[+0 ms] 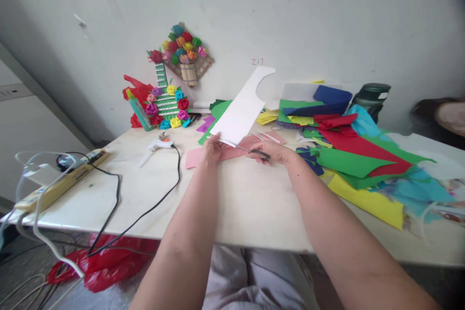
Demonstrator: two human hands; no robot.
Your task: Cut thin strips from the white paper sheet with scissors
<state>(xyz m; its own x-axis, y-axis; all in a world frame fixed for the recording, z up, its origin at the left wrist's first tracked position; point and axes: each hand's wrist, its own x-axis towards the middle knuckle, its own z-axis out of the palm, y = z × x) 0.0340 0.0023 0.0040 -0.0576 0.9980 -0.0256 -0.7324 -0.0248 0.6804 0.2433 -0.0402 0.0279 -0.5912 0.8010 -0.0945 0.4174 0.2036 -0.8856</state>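
Head view: scissors at white paper.

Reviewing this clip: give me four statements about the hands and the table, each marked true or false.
1. The right hand holds the scissors. True.
2. The left hand grips the glue gun. False: it holds the white sheet; the glue gun lies on the table.
3. Coloured sheets lie to the right of the white sheet. True.
4. The power strip is at the table's right end. False: it is at the left.
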